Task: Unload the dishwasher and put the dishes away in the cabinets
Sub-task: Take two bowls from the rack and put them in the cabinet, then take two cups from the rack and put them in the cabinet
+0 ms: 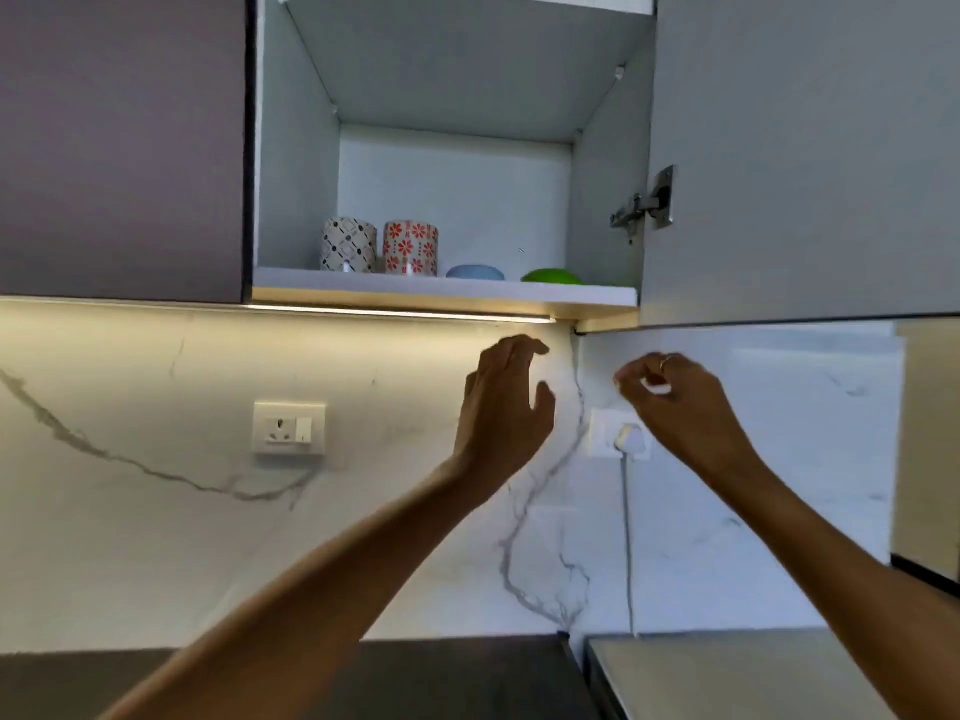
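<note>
Two bare forearms rise from the bottom of the frame toward the middle, both empty. The left hand (506, 407) sits just left of centre, its grip apart: fingers loosely spread and slightly curved, thumb out to the right, holding nothing. The right hand (680, 402) sits just right of centre, a ring on one finger; its fingers are curled over, tips close to the thumb, and nothing shows between them.

Along the bottom edge lies the dark matte desk (467, 678), with a paler smooth slab (727, 672) at lower right. Behind the hands stands the glossy white marble-look wall (156, 537) with grey veins, carrying a white rectangular plastic socket plate (289, 427) at middle left and a white plug with a thin cord (627, 511) right of centre.

Above, in the upper centre, the pale open cabinet (296, 174) has its flat grey door (805, 148) swung out at upper right on a metal hinge (647, 202). On its white shelf (441, 289) stand a cylindrical black-and-white patterned ceramic mug (348, 245) and, just beside it, a cylindrical red-flowered ceramic mug (411, 247). Further right show the rounded tops of a pale blue bowl (475, 272) and a bright green bowl (551, 276).
</note>
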Tool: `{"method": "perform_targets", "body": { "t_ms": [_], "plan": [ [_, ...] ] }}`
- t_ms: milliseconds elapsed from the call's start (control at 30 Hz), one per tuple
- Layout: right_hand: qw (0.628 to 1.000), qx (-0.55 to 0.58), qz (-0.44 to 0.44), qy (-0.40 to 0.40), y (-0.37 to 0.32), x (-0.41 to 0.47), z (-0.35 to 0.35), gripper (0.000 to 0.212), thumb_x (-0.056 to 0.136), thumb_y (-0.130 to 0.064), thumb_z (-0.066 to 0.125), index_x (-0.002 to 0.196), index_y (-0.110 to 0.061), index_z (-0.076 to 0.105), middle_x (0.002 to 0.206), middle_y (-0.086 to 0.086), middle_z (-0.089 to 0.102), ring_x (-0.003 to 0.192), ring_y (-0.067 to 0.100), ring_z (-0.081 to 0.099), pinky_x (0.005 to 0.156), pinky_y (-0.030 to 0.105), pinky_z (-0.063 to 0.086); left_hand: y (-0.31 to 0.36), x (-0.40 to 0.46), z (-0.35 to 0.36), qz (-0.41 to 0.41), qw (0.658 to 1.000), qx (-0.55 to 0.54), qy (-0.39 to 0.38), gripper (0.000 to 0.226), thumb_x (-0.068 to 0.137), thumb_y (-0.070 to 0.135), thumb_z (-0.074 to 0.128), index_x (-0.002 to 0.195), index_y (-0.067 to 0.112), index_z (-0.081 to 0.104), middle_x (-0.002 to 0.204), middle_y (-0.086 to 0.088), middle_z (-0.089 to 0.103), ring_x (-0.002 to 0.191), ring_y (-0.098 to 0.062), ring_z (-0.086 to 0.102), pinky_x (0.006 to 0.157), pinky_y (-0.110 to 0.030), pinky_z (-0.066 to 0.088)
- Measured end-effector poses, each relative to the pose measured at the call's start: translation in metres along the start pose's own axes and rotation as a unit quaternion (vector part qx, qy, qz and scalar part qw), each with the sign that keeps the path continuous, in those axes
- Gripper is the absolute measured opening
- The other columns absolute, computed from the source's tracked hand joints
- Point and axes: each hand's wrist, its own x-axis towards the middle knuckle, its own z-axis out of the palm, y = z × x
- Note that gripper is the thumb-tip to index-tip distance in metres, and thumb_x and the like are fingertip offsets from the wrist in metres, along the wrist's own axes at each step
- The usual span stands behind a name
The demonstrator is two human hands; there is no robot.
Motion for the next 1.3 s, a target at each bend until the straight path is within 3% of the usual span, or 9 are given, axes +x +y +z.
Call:
{"method": "perform_targets", "body": {
  "t_ms": [133,233,433,600,800,1000,1167,1300],
  "plan": [
    [0.994,-0.014,0.099,-0.031,0.033,-0.092,-0.010,0.010,0.087,-0.019,0.063,0.090,-0.011,0.069,0.098,0.008,0.064,0.094,0.019,0.058,0.079,0.017,0.037,0.033,-0.095,0.005,-0.003,0.995,-0.053,-0.086,0.031,0.084,0.013,0.049,0.114,0.018,0.058,0.119,0.003,0.057,0.113,-0.015,0.049,0.089,-0.025,0.036],
    [0.982,-0.022,0.174,-0.067,0.050,-0.168,-0.026,0.009,0.087,-0.018,0.062,0.093,-0.013,0.068,0.102,0.004,0.063,0.096,0.013,0.056,0.083,0.018,0.037,0.063,-0.167,0.010,0.004,0.976,-0.083,-0.199,0.033,0.083,0.010,0.048,0.113,0.019,0.058,0.120,0.006,0.056,0.114,-0.013,0.049,0.092,-0.027,0.038],
    [0.947,-0.068,0.295,-0.109,0.071,-0.302,-0.101,0.014,0.088,-0.019,0.059,0.098,-0.014,0.068,0.101,0.000,0.065,0.088,0.005,0.053,0.077,0.013,0.034,0.148,-0.276,0.031,0.024,0.892,-0.124,-0.434,0.038,0.089,0.018,0.052,0.126,0.026,0.048,0.136,0.012,0.042,0.129,-0.010,0.036,0.104,-0.028,0.029],
    [0.911,-0.123,0.377,-0.114,0.097,-0.372,-0.178,0.016,0.088,-0.021,0.059,0.098,-0.013,0.068,0.103,0.004,0.067,0.096,0.018,0.059,0.078,0.020,0.038,0.232,-0.321,0.060,0.053,0.806,-0.148,-0.571,0.047,0.089,0.029,0.055,0.134,0.026,0.040,0.145,0.010,0.031,0.137,-0.016,0.024,0.110,-0.032,0.025],
    [0.879,-0.164,0.441,-0.076,0.129,-0.413,-0.250,0.019,0.089,-0.019,0.056,0.100,-0.009,0.068,0.100,0.009,0.069,0.092,0.022,0.063,0.082,0.030,0.048,0.308,-0.341,0.095,0.124,0.762,-0.151,-0.618,0.052,0.091,0.031,0.055,0.139,0.023,0.037,0.149,0.005,0.027,0.139,-0.021,0.021,0.111,-0.037,0.024],
    [0.845,-0.168,0.505,-0.045,0.182,-0.450,-0.311,0.021,0.091,-0.018,0.054,0.099,-0.005,0.068,0.094,0.008,0.069,0.087,0.023,0.064,0.073,0.028,0.048,0.362,-0.353,0.147,0.113,0.748,-0.173,-0.631,0.051,0.091,0.029,0.057,0.138,0.018,0.040,0.146,0.000,0.034,0.137,-0.020,0.025,0.112,-0.041,0.024],
    [0.807,-0.147,0.569,-0.061,0.232,-0.509,-0.343,0.020,0.091,-0.017,0.053,0.100,-0.007,0.068,0.097,0.006,0.067,0.088,0.019,0.060,0.074,0.028,0.046,0.396,-0.397,0.189,0.128,0.724,-0.170,-0.656,0.049,0.091,0.026,0.057,0.137,0.015,0.042,0.146,-0.002,0.036,0.137,-0.019,0.026,0.114,-0.040,0.024],
    [0.771,-0.129,0.617,-0.087,0.272,-0.559,-0.356,0.021,0.092,-0.016,0.053,0.104,-0.005,0.066,0.101,0.008,0.066,0.087,0.016,0.056,0.073,0.025,0.042,0.421,-0.444,0.220,0.123,0.678,-0.155,-0.708,0.048,0.090,0.025,0.057,0.136,0.015,0.044,0.143,-0.001,0.038,0.136,-0.020,0.028,0.113,-0.043,0.026]
  ]
}}
